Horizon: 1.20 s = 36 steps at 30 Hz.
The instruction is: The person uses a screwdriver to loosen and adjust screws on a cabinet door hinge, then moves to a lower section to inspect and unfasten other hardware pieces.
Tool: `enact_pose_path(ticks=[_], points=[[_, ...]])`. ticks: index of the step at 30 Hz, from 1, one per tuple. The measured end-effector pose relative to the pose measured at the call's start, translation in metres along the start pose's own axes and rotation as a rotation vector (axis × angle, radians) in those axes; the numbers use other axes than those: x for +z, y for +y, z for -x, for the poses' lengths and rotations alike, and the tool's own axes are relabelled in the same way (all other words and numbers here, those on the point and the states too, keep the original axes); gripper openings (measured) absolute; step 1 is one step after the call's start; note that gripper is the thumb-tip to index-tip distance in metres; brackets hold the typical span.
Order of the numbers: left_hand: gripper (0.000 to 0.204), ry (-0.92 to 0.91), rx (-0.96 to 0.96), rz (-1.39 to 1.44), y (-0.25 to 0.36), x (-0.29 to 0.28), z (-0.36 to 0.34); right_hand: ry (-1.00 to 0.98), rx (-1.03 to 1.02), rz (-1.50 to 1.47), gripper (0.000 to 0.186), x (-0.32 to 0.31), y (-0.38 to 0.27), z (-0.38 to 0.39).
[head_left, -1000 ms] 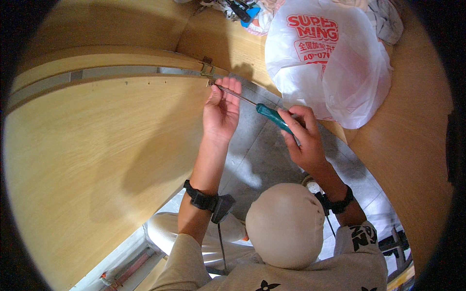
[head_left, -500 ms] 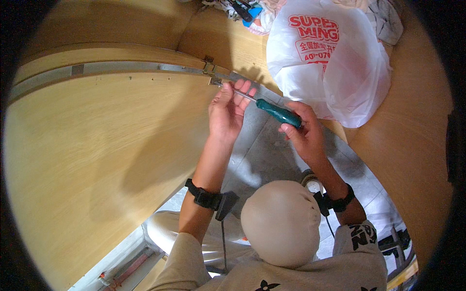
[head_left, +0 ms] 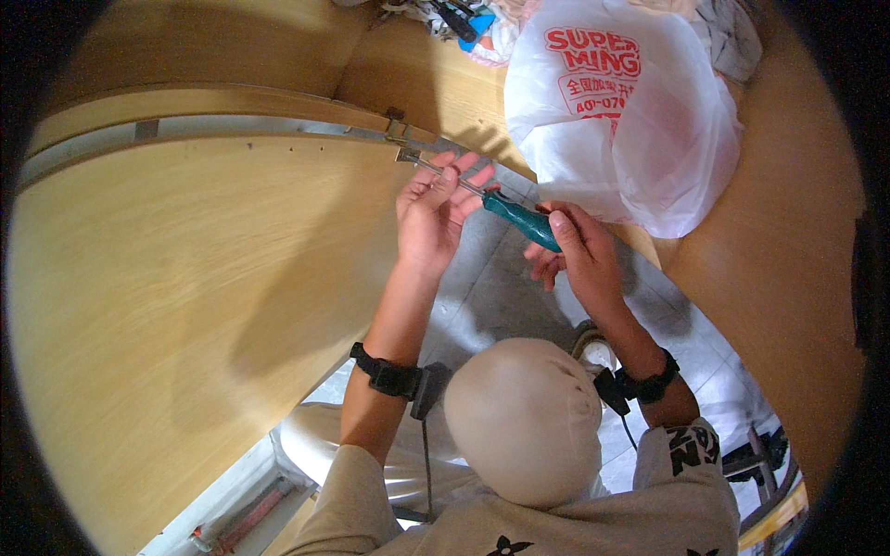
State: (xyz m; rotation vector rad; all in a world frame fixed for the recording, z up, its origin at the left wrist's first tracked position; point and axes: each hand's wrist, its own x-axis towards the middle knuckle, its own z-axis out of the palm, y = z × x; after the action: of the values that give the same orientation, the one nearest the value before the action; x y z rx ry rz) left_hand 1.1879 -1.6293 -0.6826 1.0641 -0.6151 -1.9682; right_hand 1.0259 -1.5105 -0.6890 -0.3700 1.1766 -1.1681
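Note:
A screwdriver (head_left: 519, 222) with a dark green handle and thin metal shaft slants between my hands. My right hand (head_left: 588, 250) grips the handle's rear end, thumb along the top and some fingers loosely spread below. Around the shaft near the tip is my left hand (head_left: 426, 219), its thumb against the shaft and its fingers stretched behind it. The tip points at a small metal hinge plate (head_left: 406, 156) on the edge of a pale wooden door panel (head_left: 213, 287). Whether tip and screw touch cannot be made out. Another metal fitting (head_left: 397, 130) sits on the cabinet frame just beyond.
A white plastic bag (head_left: 640, 139) with red print rests on the cabinet floor beyond my right hand. Dark-handled tools and cloths (head_left: 459, 23) lie at the back. A wooden side panel (head_left: 788, 232) rises at right. Grey tiles (head_left: 491, 287) show below my hands.
The right hand has shifted its hold on the handle, its thumb now on top and fingers loosened. The left thumb has moved slightly along the shaft, away from the tip.

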Motion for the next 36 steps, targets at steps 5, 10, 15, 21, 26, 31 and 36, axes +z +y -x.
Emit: enact_pose_path(ticks=[5,10,15,21,26,31,36], points=[[0.015,0.028,0.003,-0.121,-0.006,-0.014,-0.004,0.116,-0.601,0.545,0.032,0.004,0.024,-0.008],[0.013,0.038,0.035,0.009,-0.005,-0.004,-0.003,0.015,0.044,0.039,0.037,0.002,0.001,0.001],[0.016,0.046,-0.006,-0.139,-0.007,-0.017,-0.002,-0.037,-0.138,0.271,0.039,0.004,0.007,-0.002],[0.024,-0.018,0.018,0.026,-0.006,-0.014,-0.004,0.115,-0.563,0.448,0.037,0.006,0.024,-0.004],[0.028,-0.001,0.056,0.149,-0.005,-0.027,-0.010,-0.048,0.047,-0.007,0.034,0.006,0.003,0.002],[0.030,0.250,0.009,0.380,-0.002,-0.016,-0.011,-0.021,-0.089,0.145,0.029,0.001,0.013,-0.001],[0.025,0.321,0.003,0.636,0.001,-0.013,-0.017,0.009,-0.219,0.311,0.027,0.007,0.011,0.003]])
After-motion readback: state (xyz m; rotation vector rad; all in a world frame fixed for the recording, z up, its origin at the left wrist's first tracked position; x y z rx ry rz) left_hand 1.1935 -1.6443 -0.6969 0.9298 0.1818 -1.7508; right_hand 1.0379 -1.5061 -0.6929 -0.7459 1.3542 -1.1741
